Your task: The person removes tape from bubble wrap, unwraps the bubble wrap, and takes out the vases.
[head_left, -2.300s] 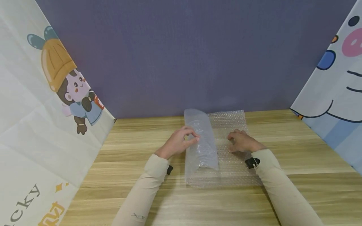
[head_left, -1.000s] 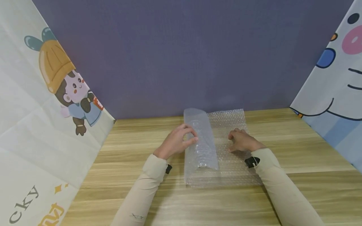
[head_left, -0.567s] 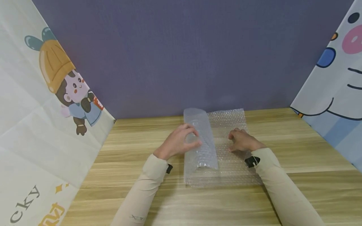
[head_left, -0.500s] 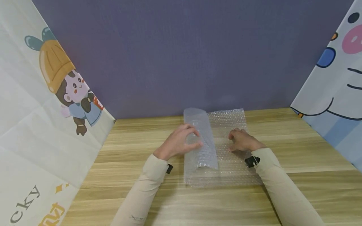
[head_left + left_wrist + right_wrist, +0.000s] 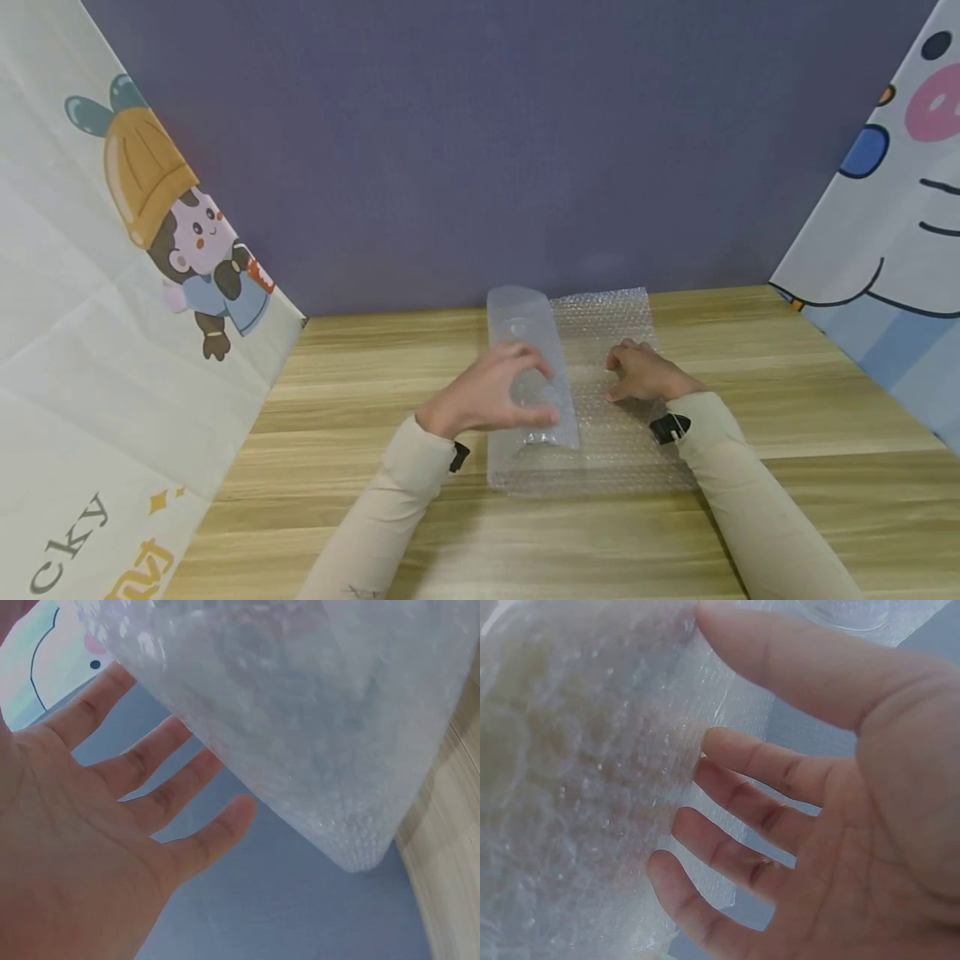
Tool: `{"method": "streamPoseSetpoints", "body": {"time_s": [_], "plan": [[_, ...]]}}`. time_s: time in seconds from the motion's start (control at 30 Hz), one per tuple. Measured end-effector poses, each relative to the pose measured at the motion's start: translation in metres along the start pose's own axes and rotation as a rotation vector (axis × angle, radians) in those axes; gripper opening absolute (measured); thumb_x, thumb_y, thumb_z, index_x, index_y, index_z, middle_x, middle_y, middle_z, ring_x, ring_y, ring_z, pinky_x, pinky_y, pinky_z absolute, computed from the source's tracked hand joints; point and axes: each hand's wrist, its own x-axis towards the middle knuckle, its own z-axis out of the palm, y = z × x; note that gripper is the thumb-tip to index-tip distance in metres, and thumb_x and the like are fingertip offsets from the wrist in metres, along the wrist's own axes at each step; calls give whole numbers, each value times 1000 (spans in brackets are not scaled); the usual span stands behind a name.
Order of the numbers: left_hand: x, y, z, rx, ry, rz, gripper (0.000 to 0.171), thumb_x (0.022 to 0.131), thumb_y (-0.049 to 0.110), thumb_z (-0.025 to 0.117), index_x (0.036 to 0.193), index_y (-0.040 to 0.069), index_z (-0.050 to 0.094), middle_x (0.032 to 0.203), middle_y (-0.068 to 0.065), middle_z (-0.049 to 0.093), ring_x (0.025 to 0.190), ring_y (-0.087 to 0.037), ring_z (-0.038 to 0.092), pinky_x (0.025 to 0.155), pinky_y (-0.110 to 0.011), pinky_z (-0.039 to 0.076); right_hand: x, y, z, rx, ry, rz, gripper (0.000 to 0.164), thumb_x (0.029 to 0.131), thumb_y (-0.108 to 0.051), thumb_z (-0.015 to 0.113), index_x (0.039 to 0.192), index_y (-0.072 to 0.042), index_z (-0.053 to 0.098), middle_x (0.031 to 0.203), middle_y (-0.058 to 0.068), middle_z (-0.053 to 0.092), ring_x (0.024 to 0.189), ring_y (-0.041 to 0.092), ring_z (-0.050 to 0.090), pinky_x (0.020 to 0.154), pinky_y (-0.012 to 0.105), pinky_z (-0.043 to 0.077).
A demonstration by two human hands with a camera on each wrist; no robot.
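Observation:
A sheet of clear bubble wrap (image 5: 607, 321) lies on the wooden table, its left part folded over into a raised, cloudy layer (image 5: 522, 307). Round outlines show through that layer; what is beneath is hidden. My left hand (image 5: 498, 392) is over the folded part, thumb and fingers spread apart. In the left wrist view its straight fingers (image 5: 191, 844) reach to the wrap's edge. My right hand (image 5: 643, 373) is low over the flat part on the right, fingers gently bent and thumb apart. The right wrist view has its fingertips (image 5: 709, 742) right at the wrap.
The wooden tabletop (image 5: 360, 400) extends around the wrap. A grey-purple panel (image 5: 480, 150) stands along the back edge, close to the wrap's far end. White cartoon-printed sheets flank the table at left (image 5: 67, 333) and right (image 5: 847, 242).
My left hand has gone from pinched fingertips at the fold to a wider spread, and has shifted right and nearer over the folded layer. The right hand and the wrap stay in place.

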Motion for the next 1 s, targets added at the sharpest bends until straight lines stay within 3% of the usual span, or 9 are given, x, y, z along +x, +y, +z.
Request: {"method": "streamPoseSetpoints", "body": {"time_s": [0.27,0.53,1.0], "plan": [[0,10,1,98,-51,51,67,77,69,75,128,28,64,150,-4,52,143,-23,43,121,-51,35,1,3,0,14,-2,-2,47,85,-24,83,118,1,62,119,19,57,109,38,48,97,57,46],[-2,13,2,111,-114,57,79,69,72,80,132,29,60,159,-4,42,150,-24,33,125,-54,27,2,4,1,2,-3,3,46,85,-24,83,117,1,62,118,19,57,108,39,49,95,57,46],[-2,12,-1,127,-65,103,71,74,64,80,131,26,63,155,-6,48,146,-25,40,126,-49,26,2,3,1,-12,-12,-1,50,84,-29,84,118,0,62,117,17,58,108,39,49,93,56,48]]}}
